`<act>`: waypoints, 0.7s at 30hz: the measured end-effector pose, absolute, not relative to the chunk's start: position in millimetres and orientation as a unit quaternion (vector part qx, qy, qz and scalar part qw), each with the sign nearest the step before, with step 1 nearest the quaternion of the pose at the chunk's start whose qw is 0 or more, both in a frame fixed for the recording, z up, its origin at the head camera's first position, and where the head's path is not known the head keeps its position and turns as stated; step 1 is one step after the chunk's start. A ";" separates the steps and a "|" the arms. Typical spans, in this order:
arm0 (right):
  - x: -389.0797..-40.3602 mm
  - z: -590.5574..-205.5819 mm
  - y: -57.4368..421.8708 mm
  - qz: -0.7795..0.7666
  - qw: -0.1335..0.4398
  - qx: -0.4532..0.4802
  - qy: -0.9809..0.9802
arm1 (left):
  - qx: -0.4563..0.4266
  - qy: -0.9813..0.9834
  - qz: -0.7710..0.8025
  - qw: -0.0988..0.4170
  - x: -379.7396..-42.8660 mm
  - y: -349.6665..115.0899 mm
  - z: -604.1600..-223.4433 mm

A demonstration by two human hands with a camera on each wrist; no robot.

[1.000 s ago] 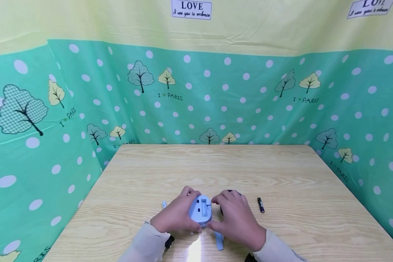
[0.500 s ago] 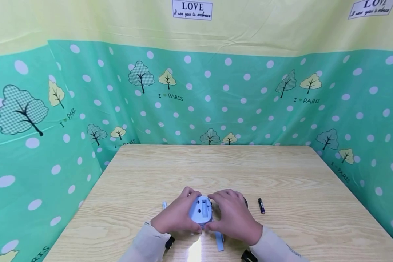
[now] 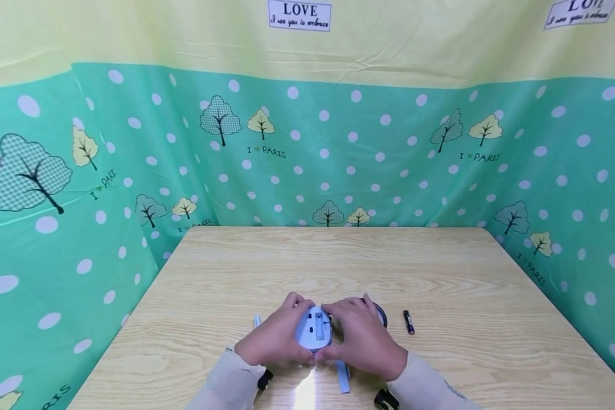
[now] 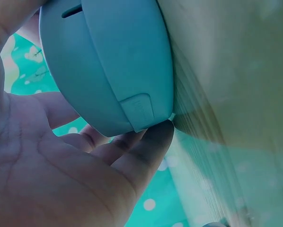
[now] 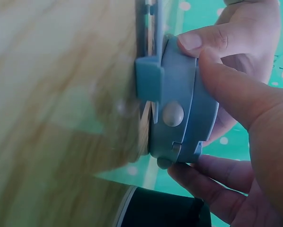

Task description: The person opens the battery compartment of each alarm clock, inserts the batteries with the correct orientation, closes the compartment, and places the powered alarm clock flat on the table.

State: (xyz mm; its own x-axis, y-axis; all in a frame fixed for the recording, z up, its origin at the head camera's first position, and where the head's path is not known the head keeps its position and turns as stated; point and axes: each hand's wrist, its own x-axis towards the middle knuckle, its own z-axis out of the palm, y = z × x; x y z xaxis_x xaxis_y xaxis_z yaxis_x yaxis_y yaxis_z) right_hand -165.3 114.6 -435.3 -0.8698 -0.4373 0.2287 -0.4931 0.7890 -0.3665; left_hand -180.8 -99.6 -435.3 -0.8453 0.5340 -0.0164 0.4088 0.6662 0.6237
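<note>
A light-blue rounded plastic device (image 3: 314, 336) lies on the table with its battery slot facing up and no battery in it. My left hand (image 3: 277, 336) grips its left side, thumb at the near edge and fingers at the far edge. From the right, my right hand (image 3: 361, 339) holds the same body between thumb and fingers. Knobs and a seam show along the side of the device (image 5: 179, 94) in the right wrist view. Close by the right thumb, a light-blue strip (image 3: 343, 377) lies on the table.
To the right lies a dark AAA-size battery (image 3: 408, 322). A round black-rimmed object (image 3: 382, 314) sits partly hidden behind the right hand. Left of the left hand is a small pale-blue piece (image 3: 257, 320). Patterned green cloth (image 3: 338, 171) hangs behind the wooden table (image 3: 338, 256).
My right hand has moved slightly left and closed in on the device, its fingers now at the far edge. The left hand and the device have hardly moved.
</note>
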 end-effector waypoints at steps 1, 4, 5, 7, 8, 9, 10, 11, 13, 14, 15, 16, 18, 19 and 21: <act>-165.3 -435.3 114.5 0.211 0.067 0.246 -0.944 | 0.260 0.907 0.315 0.099 -180.8 -99.9 -435.4; -165.6 -435.0 113.8 0.212 0.066 0.244 -0.944 | 0.259 0.907 0.317 0.099 -180.9 -100.5 -434.2; -165.7 -434.9 113.5 0.213 0.065 0.243 -0.944 | 0.259 0.907 0.318 0.099 -180.9 -100.6 -434.1; -166.0 -434.8 113.1 0.215 0.064 0.241 -0.944 | 0.259 0.907 0.316 0.097 -180.8 -100.6 -434.1; -166.2 -434.8 112.9 0.217 0.063 0.241 -0.944 | 0.259 0.908 0.316 0.096 -180.6 -100.5 -433.9; -166.3 -435.0 112.7 0.218 0.062 0.240 -0.944 | 0.258 0.909 0.314 0.095 -180.5 -100.4 -434.2; -166.4 -435.2 112.7 0.219 0.062 0.239 -0.944 | 0.258 0.909 0.312 0.094 -180.3 -100.4 -434.3; -166.6 -435.5 112.5 0.219 0.062 0.240 -0.944 | 0.258 0.910 0.311 0.094 -180.3 -100.3 -434.3; -166.8 -436.0 112.7 0.220 0.063 0.240 -0.943 | 0.255 0.911 0.310 0.095 -179.9 -100.1 -434.2; -166.9 -436.3 112.7 0.222 0.063 0.241 -0.943 | 0.254 0.911 0.311 0.096 -179.9 -99.9 -434.0; -166.8 -436.4 112.9 0.222 0.065 0.241 -0.943 | 0.254 0.911 0.310 0.097 -180.2 -99.9 -433.9; -166.6 -436.5 113.2 0.222 0.066 0.242 -0.942 | 0.252 0.912 0.310 0.097 -180.3 -99.5 -433.9; -166.0 -436.4 113.8 0.225 0.068 0.245 -0.940 | 0.248 0.914 0.307 0.097 -180.5 -98.7 -434.1; -165.9 -436.6 114.0 0.226 0.070 0.247 -0.940 | 0.248 0.914 0.306 0.097 -180.8 -98.7 -434.1; -165.7 -436.9 114.0 0.226 0.071 0.249 -0.939 | 0.248 0.915 0.304 0.095 -180.7 -99.1 -433.9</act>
State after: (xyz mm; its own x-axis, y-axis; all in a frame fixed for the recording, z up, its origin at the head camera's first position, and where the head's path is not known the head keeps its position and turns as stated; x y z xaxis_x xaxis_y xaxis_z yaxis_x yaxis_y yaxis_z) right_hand -165.7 114.0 -436.9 -0.8663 -0.4351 0.2453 -0.4991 0.7744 -0.3889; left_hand -180.7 -99.1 -433.9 -0.8595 0.5106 -0.0230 0.3957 0.6932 0.6025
